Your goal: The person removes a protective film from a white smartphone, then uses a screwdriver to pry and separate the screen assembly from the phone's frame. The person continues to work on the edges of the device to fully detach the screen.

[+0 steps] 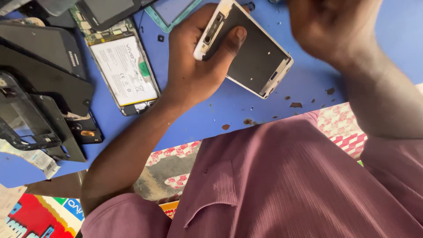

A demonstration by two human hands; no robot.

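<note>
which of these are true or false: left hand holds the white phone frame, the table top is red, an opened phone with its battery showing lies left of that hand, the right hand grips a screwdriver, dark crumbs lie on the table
1. The left hand holds the white phone frame. True; its thumb lies across the frame's dark inner face.
2. The table top is red. False; it is blue.
3. An opened phone with its battery showing lies left of that hand. True.
4. The right hand grips a screwdriver. False; no tool shows in it, and it is raised above the frame.
5. Dark crumbs lie on the table. True.
</note>
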